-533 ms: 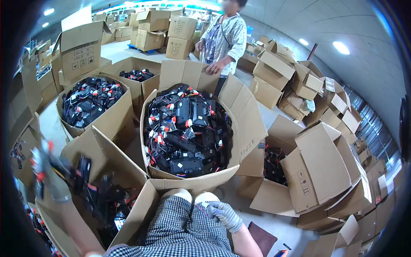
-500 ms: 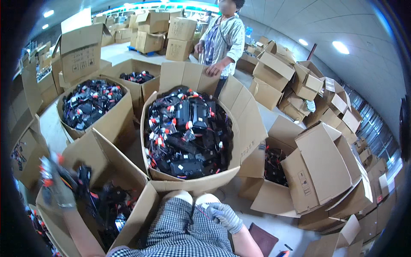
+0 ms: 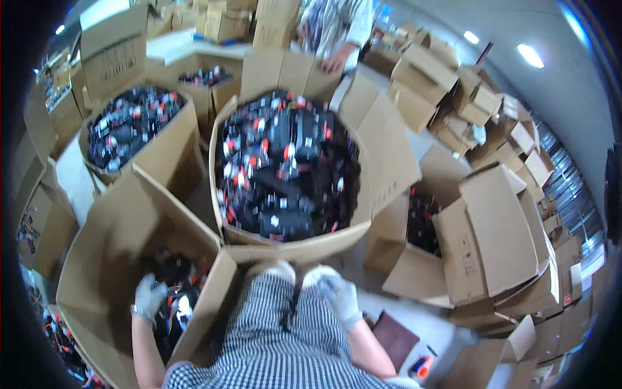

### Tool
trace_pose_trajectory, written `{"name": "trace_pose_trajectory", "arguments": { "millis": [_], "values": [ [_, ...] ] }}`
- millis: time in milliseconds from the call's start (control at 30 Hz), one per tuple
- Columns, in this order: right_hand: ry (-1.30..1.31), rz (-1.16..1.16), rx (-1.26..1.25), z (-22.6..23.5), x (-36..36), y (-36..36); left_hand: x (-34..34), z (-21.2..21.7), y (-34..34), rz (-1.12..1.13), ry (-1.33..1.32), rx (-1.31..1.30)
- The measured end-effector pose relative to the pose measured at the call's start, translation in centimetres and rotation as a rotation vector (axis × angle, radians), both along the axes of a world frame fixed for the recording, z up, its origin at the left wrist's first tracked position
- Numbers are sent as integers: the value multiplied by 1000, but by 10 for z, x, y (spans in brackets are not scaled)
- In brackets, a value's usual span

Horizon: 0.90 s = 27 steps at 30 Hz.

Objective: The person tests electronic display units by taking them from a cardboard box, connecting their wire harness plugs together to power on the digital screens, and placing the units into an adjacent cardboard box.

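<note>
My left hand, in a grey-white work glove, reaches into the open cardboard box at the left. Its blurred fingers look spread beside black parts with cables, and nothing shows in its grasp. Over my right knee rests my gloved right hand, its fingers curled. Something small and bluish seems to be between them, too blurred to name. Straight ahead, a large open box is heaped with black plastic devices bearing red and white connectors.
Another full box of black devices stands at the far left. On the right are open cartons, one with dark cables. A person's hand touches the middle box's far flap. A maroon flat object lies near my right arm.
My left hand has come from the left box's outer side into it; the cabled part with red and white connectors no longer shows in it. My view has tilted down.
</note>
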State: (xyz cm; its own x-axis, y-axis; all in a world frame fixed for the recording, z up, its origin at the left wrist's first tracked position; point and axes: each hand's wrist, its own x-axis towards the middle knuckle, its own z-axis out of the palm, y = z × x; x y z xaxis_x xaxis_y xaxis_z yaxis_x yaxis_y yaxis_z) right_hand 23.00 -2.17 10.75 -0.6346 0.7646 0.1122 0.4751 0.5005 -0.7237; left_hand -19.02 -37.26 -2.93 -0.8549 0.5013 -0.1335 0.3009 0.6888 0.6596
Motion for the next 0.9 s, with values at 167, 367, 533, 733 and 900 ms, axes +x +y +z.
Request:
{"name": "trace_pose_trajectory", "arguments": {
  "millis": [167, 367, 533, 733, 900],
  "values": [
    [-6, -72, 349, -29, -20, 18, 38, 153, 186, -311, 292, 407],
    [-240, -88, 444, -41, -29, 27, 67, 180, 374, -629, 272, 425],
    [-204, -87, 456, -45, -43, 31, 62, 127, 488, -623, 659, 229],
    [-229, -75, 397, -35, -38, 34, 90, 126, 518, -653, 781, -211],
    [-318, -32, 244, -24, -35, 27, 100, 122, 495, -789, 747, -176]
  ]
}}
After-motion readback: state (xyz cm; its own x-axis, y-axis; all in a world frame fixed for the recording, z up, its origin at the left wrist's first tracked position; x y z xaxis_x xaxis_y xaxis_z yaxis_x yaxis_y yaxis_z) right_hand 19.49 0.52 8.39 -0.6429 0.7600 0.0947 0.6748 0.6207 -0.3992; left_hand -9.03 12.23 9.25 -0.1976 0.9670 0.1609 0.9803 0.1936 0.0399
